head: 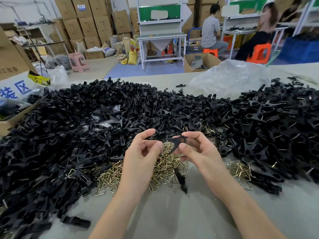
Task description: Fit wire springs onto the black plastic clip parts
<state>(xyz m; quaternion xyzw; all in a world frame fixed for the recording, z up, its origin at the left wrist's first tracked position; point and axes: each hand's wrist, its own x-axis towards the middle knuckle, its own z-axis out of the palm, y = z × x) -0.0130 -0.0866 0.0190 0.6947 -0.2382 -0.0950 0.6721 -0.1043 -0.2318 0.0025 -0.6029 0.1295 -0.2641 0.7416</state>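
My right hand (195, 149) pinches a black plastic clip part (177, 141) between thumb and fingers, above the table's middle. Its ring end points right and its forked end points down-left. My left hand (143, 152) hovers just left of it with fingers curled; whether it holds a spring I cannot tell. Under both hands lies a heap of brass-coloured wire springs (165, 168). A huge pile of loose black clip parts (86, 121) covers the table's left and middle. On the right lies a pile of clips with springs fitted (276, 125).
A single black part (181, 180) lies beside the springs. A crumpled clear plastic bag (229, 78) sits at the far right of the table. A cardboard box (15, 116) stands at the left edge. Behind are workbenches, stacked cartons and two seated people (211, 34).
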